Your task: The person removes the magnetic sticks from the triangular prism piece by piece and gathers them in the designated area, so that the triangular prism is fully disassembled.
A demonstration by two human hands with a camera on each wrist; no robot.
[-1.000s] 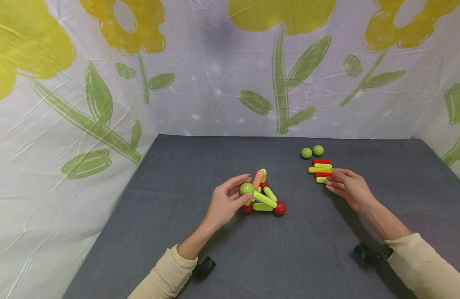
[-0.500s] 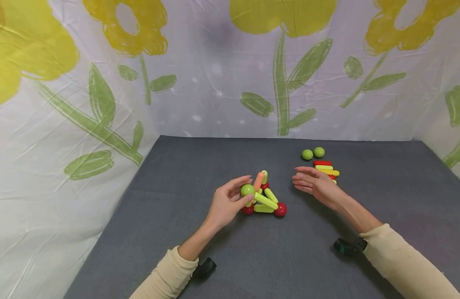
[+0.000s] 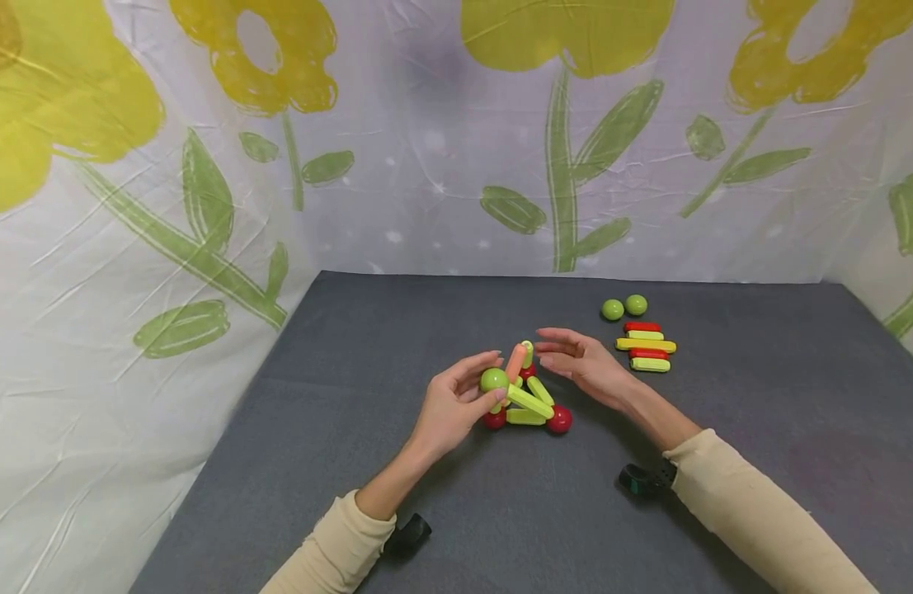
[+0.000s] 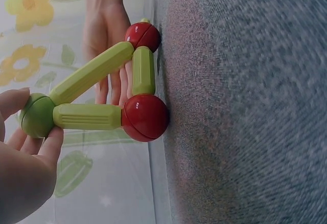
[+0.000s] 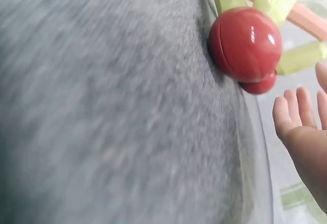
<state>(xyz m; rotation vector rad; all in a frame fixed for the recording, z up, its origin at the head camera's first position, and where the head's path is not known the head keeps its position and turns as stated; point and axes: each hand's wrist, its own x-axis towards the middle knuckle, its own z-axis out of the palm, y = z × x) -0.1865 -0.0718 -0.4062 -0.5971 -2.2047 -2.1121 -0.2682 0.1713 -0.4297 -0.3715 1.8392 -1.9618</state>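
My left hand [image 3: 443,408] pinches a green ball [image 3: 494,379] at the top of a construction of magnetic balls and rods. Yellow-green rods [image 4: 88,116] run from that ball down to red balls [image 4: 145,117] at the base on the table. An orange rod [image 3: 515,361] slants away from the green ball, and a yellow-green rod [image 3: 528,353] stands up from the rear red ball. Just right of this rod, my right hand [image 3: 591,370] hovers with relaxed fingers and nothing held. In the right wrist view its fingers [image 5: 305,109] are apart from the nearest red ball [image 5: 248,45].
On the grey table [image 3: 397,322], a row of loose rods lies to the right, with a yellow rod [image 3: 645,345] jutting past red and yellow-green ones. Two loose green balls [image 3: 613,309] sit behind the row. A flower-printed cloth [image 3: 426,165] hangs behind the table.
My right hand has let go at the rod row and moved left to the construction. The yellow rod has slid right within the row. My left hand keeps its grip on the green ball.
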